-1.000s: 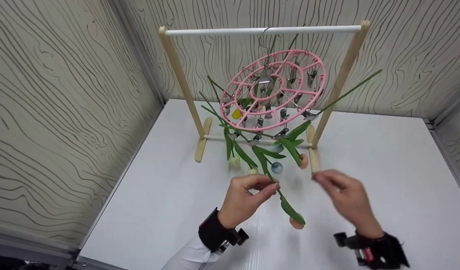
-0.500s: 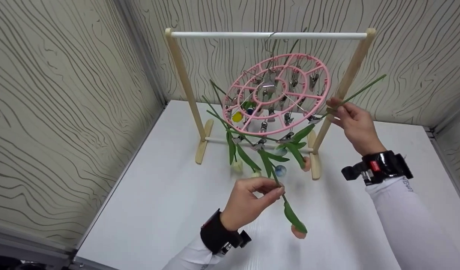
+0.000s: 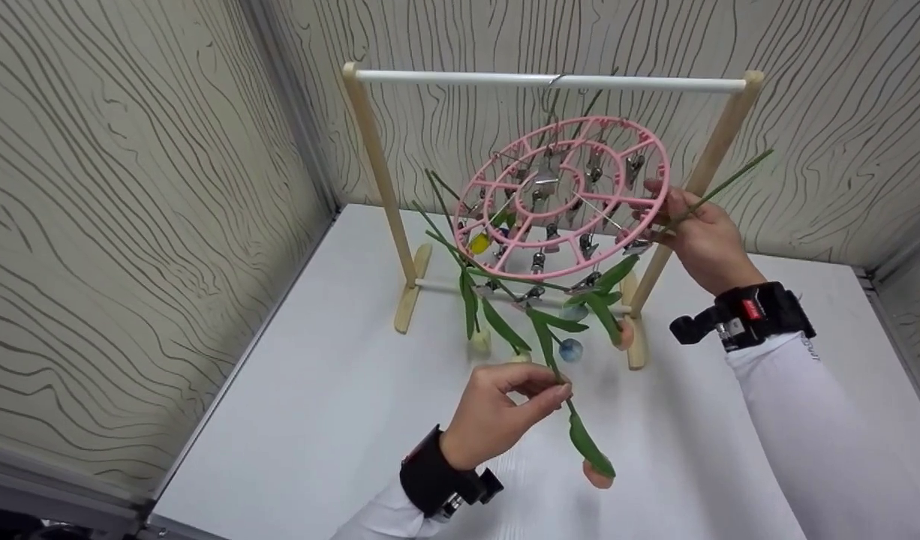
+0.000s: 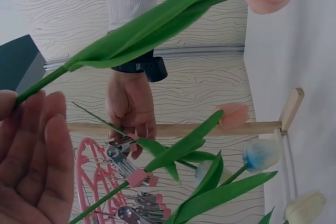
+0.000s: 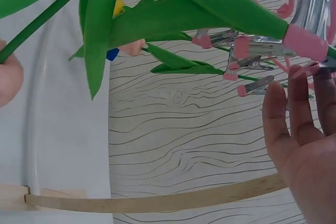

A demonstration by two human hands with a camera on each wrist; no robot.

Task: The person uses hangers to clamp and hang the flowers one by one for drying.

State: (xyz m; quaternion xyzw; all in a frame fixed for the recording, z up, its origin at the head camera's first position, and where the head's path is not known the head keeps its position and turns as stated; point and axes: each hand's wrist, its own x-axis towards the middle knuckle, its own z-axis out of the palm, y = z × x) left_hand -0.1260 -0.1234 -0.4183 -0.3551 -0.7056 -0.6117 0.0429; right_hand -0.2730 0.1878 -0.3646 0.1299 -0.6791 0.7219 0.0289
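My left hand (image 3: 497, 416) pinches the stem of a peach tulip (image 3: 589, 444) between thumb and fingers, its bloom pointing down and toward me. In the left wrist view the tulip's long leaf (image 4: 142, 38) crosses above the hand. A round pink clip hanger (image 3: 531, 276) hangs tilted with several metal clips and clipped tulips. My right hand (image 3: 708, 244) is at its right rim, fingertips reaching behind, beside a clip (image 3: 637, 247) that holds another peach tulip (image 3: 623, 335). That tulip's stem passes over the hand. In the right wrist view, the fingers (image 5: 302, 106) extend toward the clip's pink tip.
The hanger's hook sits on the white bar (image 3: 460, 78) of a wooden stand (image 3: 381, 165). Blue (image 3: 570, 350), cream (image 3: 480, 341) and yellow (image 3: 479, 242) tulips hang below it, stems sticking out. White tabletop (image 3: 325, 420) lies beneath, with patterned walls (image 3: 227, 150) behind and at left.
My right hand has risen from low on the right to the hanger's right rim, then moved slightly left. My left hand keeps its pinch on the tulip stem nearly in place.
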